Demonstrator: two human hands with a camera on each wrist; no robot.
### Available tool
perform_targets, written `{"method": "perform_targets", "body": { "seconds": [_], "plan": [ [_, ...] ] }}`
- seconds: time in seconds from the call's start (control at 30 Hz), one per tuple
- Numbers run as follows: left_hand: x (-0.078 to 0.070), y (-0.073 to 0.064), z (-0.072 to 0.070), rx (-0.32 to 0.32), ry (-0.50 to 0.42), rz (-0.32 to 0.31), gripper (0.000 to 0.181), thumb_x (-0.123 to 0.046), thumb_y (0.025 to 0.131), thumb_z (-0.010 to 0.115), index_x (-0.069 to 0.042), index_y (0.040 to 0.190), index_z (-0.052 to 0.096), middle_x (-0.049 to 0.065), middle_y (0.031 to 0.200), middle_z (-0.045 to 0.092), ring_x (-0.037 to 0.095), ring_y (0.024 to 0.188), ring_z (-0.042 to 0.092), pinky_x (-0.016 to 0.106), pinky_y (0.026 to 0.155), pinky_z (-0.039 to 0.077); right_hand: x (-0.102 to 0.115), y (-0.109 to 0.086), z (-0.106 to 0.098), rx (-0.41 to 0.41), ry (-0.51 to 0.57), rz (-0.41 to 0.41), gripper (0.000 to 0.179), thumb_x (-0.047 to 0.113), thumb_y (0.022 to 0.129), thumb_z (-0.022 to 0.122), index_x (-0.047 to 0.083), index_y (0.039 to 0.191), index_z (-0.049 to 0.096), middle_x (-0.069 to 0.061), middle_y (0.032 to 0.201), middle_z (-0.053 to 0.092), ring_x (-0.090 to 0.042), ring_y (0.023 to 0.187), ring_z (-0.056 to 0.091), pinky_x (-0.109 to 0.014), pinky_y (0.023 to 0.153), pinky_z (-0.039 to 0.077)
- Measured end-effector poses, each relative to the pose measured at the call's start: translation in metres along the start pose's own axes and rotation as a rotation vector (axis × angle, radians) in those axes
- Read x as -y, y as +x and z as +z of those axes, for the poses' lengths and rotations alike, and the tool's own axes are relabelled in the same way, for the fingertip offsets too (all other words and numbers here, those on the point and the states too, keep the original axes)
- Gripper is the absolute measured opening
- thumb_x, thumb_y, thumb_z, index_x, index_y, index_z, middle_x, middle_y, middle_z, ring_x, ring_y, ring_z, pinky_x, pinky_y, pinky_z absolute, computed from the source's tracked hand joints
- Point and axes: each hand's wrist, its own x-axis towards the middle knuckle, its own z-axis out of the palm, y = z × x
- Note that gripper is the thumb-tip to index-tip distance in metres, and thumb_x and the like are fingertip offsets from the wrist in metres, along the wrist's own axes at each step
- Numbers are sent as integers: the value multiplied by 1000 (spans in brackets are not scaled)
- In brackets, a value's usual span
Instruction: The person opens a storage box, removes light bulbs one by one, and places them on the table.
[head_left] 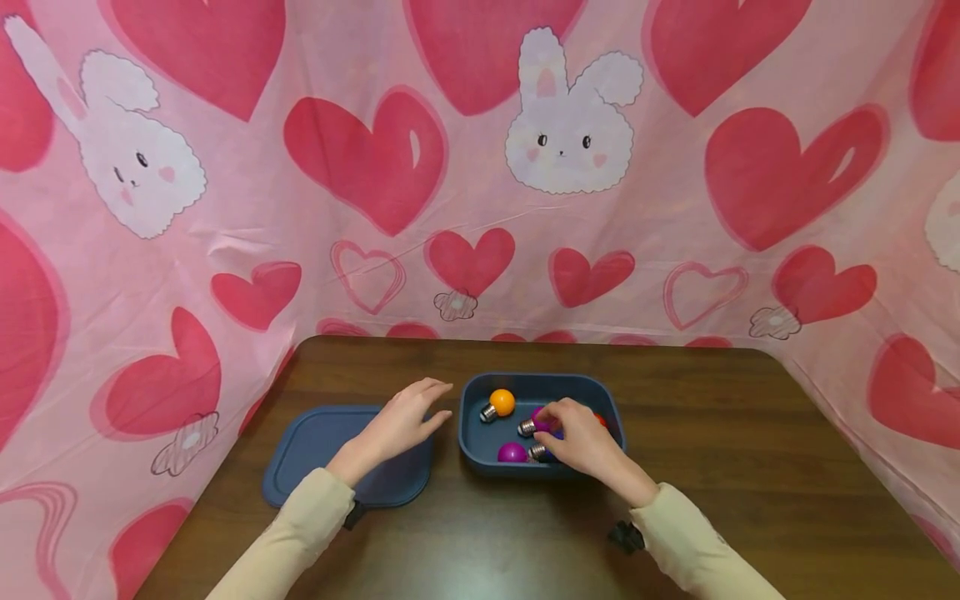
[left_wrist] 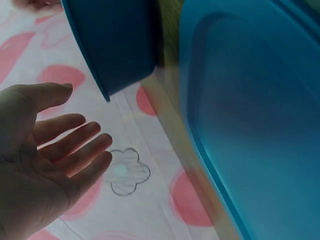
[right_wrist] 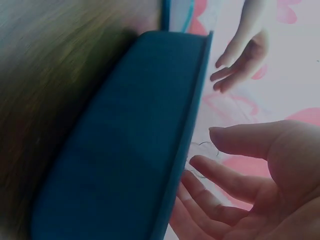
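A dark blue box (head_left: 480, 463) on the table holds several coloured bulbs with metal screw bases. An orange bulb (head_left: 502, 403) lies at its left, with a purple bulb (head_left: 513, 452) near the front wall. My right hand (head_left: 581, 437) is over the box's right half, partly covering another purple bulb, a blue bulb (head_left: 550, 447) and a red bulb (head_left: 601, 420). In the right wrist view its thumb and fingers are apart with nothing between them, the other fingertips passing behind the rim. Left of the box, my left hand (head_left: 399, 421) hovers with loose, spread fingers, holding nothing.
The matching blue lid (head_left: 311, 450) lies flat on the brown wooden table (head_left: 712, 467), left of the box and partly under the left forearm. A pink cloth (head_left: 480, 208) with hearts and rabbits hangs behind the table and along its sides.
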Motion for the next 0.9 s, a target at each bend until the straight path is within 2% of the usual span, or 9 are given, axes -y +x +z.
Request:
{"method": "perform_targets", "body": {
  "seconds": [0.13,0.3,0.6,0.77,0.9],
  "plan": [
    [-5,0,6,11,-10,27,48,-21,90,73,-1,132,61,13,130,65,28,118,63,45,102,53,-6,-2,-4,14,-27,26,22,15,85,77,4,103,73,-11,98,67,-20,86,62,-29,68,56],
    [-8,-2,12,58,-51,8,56,-26,92,71,-2,140,55,14,141,58,31,128,57,48,107,49,-14,-2,-8,59,-23,39,23,14,85,77,4,105,72,-12,100,66,-24,89,60,-27,67,56],
    [-9,-5,19,135,-120,2,67,-35,92,69,-2,147,47,13,154,45,33,143,44,52,113,41,-25,1,-12,146,-46,-68,27,10,82,80,1,106,71,-12,99,67,-21,87,59,-29,73,59],
    [-8,-5,20,195,-100,-5,74,-43,94,65,-5,152,39,9,161,35,29,150,34,49,117,38,-27,3,-13,190,-78,-109,29,9,80,81,0,106,71,-13,102,69,-21,89,60,-36,79,60],
    [-8,-6,20,204,-90,6,75,-45,94,64,-5,152,38,9,162,33,30,150,33,49,116,39,-28,6,-13,214,-89,-116,31,8,79,81,0,108,70,-13,105,70,-22,92,60,-41,84,59]
  ]
}}
